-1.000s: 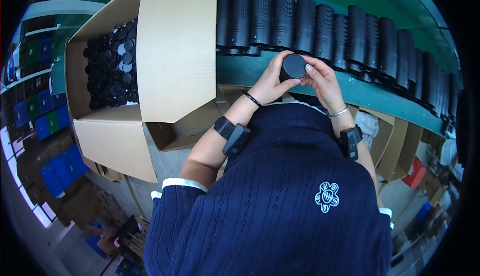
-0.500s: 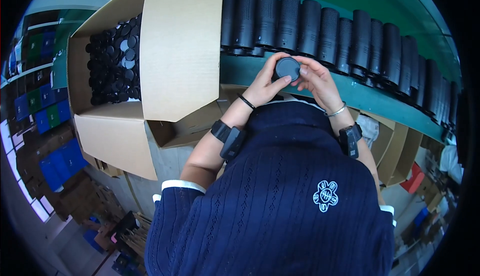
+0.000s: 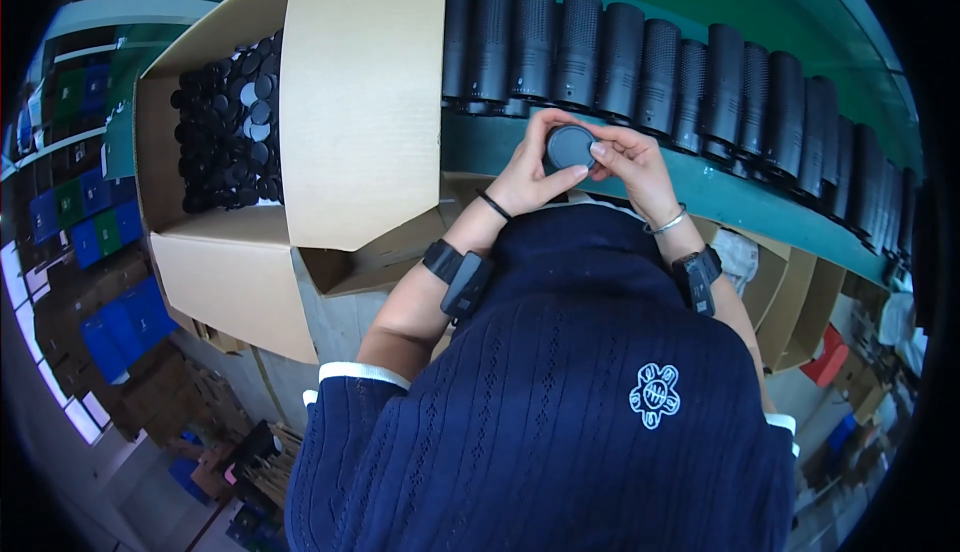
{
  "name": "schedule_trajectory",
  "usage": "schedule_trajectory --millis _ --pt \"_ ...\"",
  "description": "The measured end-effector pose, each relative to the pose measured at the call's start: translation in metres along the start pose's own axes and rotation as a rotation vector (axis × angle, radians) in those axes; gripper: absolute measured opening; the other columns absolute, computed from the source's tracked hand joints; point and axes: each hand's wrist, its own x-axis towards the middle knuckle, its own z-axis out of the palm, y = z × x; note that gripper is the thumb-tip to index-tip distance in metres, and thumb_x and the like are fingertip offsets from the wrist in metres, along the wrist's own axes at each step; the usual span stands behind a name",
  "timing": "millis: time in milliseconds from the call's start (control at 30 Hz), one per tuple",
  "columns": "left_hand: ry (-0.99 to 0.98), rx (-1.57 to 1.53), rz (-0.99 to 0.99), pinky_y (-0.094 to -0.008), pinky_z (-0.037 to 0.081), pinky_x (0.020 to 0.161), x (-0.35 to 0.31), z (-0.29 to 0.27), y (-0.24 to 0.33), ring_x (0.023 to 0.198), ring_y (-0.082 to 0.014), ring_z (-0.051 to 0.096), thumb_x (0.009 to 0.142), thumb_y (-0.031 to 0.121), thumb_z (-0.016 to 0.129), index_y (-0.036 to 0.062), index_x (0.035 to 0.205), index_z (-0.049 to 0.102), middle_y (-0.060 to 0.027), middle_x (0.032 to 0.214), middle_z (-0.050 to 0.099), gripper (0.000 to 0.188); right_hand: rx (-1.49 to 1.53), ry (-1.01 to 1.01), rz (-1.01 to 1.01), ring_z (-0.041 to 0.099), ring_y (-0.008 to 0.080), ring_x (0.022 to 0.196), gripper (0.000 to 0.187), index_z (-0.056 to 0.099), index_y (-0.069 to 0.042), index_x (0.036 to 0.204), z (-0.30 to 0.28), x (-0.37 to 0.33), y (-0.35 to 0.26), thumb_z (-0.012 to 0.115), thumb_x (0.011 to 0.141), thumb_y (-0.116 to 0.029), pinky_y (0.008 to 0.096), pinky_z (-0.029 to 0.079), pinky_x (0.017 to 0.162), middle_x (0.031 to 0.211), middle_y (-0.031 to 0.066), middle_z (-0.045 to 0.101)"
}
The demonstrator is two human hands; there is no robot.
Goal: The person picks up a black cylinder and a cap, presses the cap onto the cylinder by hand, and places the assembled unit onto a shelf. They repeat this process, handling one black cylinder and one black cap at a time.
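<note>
Between my two hands is a round dark grey cap [image 3: 570,147], its flat face turned up toward me. My left hand [image 3: 530,174] grips its left side, thumb along the lower rim and fingers curled over the top. From the other side my right hand [image 3: 636,164] pinches the rim with thumb and fingers. What lies beneath the cap is hidden. Just beyond my hands, black cylinders [image 3: 579,57] with textured sides stand in a long row along the green bench [image 3: 480,142].
At the left stands an open cardboard box [image 3: 365,102] heaped with small black discs [image 3: 225,132], a few showing grey faces. Another cardboard box [image 3: 375,257] sits below its flap. More cardboard [image 3: 800,302] is under the bench at right. Blue bins [image 3: 125,332] stand far left.
The cap has shifted slightly left and down, staying in both hands. My right thumb and fingers have closed in along its right rim.
</note>
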Motion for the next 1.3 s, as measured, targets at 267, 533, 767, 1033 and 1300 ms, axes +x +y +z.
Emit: schedule_trajectory --millis 267,533,767,1033,1300 --pt "-0.041 -0.349 -0.027 -0.0297 0.037 0.106 -0.006 -0.018 0.011 0.121 -0.0143 0.048 0.069 0.000 0.082 0.0080 0.128 0.045 -0.0027 0.127 0.047 0.071 -0.458 -0.039 -0.278 0.061 0.0147 0.098 0.065 0.055 -0.008 0.136 -0.001 -0.001 -0.016 0.079 0.076 -0.009 0.0282 0.049 0.085 0.111 0.0052 0.062" --pt "-0.056 0.135 0.167 -0.0355 0.037 0.107 -0.002 -0.013 0.007 0.126 -0.0233 0.046 0.067 0.010 0.086 0.0087 0.131 0.053 -0.0094 0.129 0.049 0.072 -0.741 0.016 -0.355 0.055 0.0250 0.121 0.073 0.051 -0.004 0.137 0.008 -0.001 0.007 0.078 0.069 -0.002 0.0345 0.044 0.102 0.134 0.0140 0.053" --pt "-0.034 -0.002 0.044 -0.0342 0.040 0.106 -0.006 -0.002 0.004 0.121 -0.0206 0.051 0.067 0.008 0.087 0.0071 0.125 0.051 -0.0066 0.125 0.052 0.068 -0.230 -0.070 -0.233 0.049 0.0207 0.127 0.055 0.052 -0.005 0.138 0.002 -0.014 -0.005 0.063 0.084 -0.005 0.0340 0.038 0.108 0.134 0.0099 0.054" --pt "0.031 0.294 0.177 -0.0350 0.044 0.100 0.001 0.014 -0.002 0.114 -0.0227 0.055 0.063 0.016 0.090 0.0061 0.120 0.055 -0.0090 0.120 0.055 0.067 0.008 0.040 -0.118 0.051 0.0187 0.124 0.041 0.054 -0.002 0.133 -0.011 -0.022 0.005 0.056 0.092 -0.006 0.0324 0.039 0.106 0.133 0.0102 0.056" --pt "0.041 0.556 0.282 -0.0400 0.042 0.098 0.005 0.022 -0.001 0.117 -0.0319 0.050 0.066 0.021 0.086 0.0050 0.120 0.052 -0.0142 0.122 0.051 0.065 -0.233 0.051 -0.179 0.050 0.0172 0.123 0.042 0.052 -0.004 0.125 -0.001 -0.030 -0.005 0.067 0.086 0.000 0.0336 0.043 0.103 0.128 0.0052 0.054"
